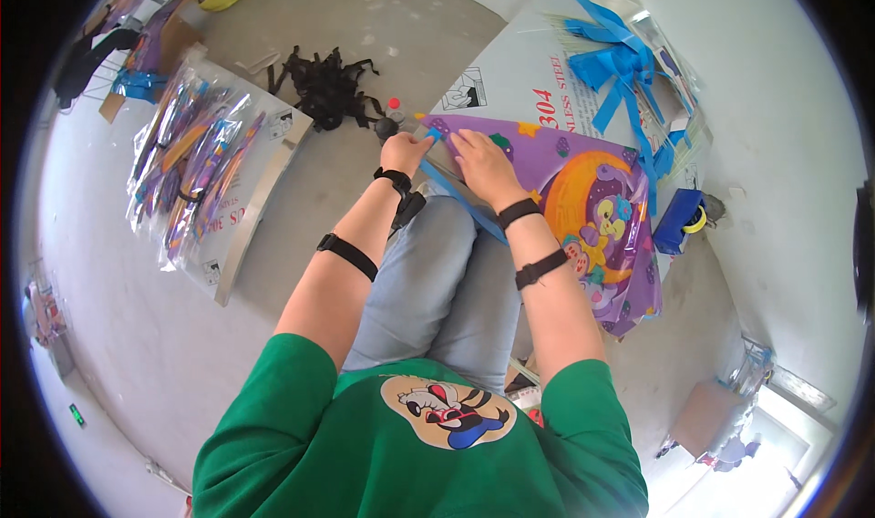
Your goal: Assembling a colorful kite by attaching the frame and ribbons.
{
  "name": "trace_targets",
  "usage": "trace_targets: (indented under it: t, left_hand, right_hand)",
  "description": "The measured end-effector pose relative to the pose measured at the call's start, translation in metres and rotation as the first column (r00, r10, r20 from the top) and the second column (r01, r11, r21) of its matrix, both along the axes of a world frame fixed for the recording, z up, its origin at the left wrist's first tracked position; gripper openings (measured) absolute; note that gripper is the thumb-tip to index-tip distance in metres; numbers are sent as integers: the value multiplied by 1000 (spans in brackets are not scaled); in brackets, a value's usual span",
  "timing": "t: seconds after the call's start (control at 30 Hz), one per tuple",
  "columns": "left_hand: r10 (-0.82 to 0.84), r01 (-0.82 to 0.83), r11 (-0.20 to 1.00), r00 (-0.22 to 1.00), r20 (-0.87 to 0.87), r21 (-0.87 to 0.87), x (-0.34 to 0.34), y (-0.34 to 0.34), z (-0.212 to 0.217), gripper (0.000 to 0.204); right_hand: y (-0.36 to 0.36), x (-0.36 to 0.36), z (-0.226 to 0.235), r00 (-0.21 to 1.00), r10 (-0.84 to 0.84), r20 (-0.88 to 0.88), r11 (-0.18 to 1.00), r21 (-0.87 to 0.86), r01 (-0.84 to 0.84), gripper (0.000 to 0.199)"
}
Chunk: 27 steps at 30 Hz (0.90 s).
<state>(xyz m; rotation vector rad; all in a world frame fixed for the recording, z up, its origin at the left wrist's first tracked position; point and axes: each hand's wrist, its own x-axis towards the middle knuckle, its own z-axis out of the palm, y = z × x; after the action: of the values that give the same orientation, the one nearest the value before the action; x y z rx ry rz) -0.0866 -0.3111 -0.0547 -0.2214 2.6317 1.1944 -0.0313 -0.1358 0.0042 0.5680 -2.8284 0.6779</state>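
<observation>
Pinches, between thumb and fingers of the left hand (404,152), a long, narrow, flat bright-blue strip (467,204), right by the upper-left corner of a large purple sheet (597,203) printed with an orange crescent moon and cartoon animals. Rests the right hand (488,167) at the left edge of that sheet, just beside the left hand, with fingers stretched out; cannot tell whether gripping the edge or only pressing on it. Has the strip slanting down from the left hand, beside the right wrist, toward a lap in pale blue jeans (415,276). Has the sheet spread over a pale table top with red print (506,73), mostly to the right of both hands. Has a loose bundle of bright-blue strips (606,67) farther back on the same top, and a blue tape dispenser with a yellow roll (673,224) just past the sheet's right side. Has, ahead on the grey floor (428,27), a tangled heap of black straps (330,94).
</observation>
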Motion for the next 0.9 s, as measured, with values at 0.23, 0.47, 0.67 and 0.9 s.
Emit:
trace_targets:
  t: [0.23,0.47,0.67,0.9]
  left_hand:
    - [-3,3,1000,1000,27,-3,3,0,8,42]
    - [-26,26,993,1000,-1,-112,0,9,19,40]
    - [-31,33,991,999,22,-127,-5,8,8,38]
    - [-99,122,974,987,124,-191,-3,12,39,30]
  right_hand:
    - [-17,3,-14,998,-56,39,994,97,52,36]
    - [-17,5,-17,996,-87,19,993,85,85,39]
    - [-27,3,-13,994,-103,-33,989,99,105,40]
    - [-31,2,-15,982,-187,-34,966,174,190,38]
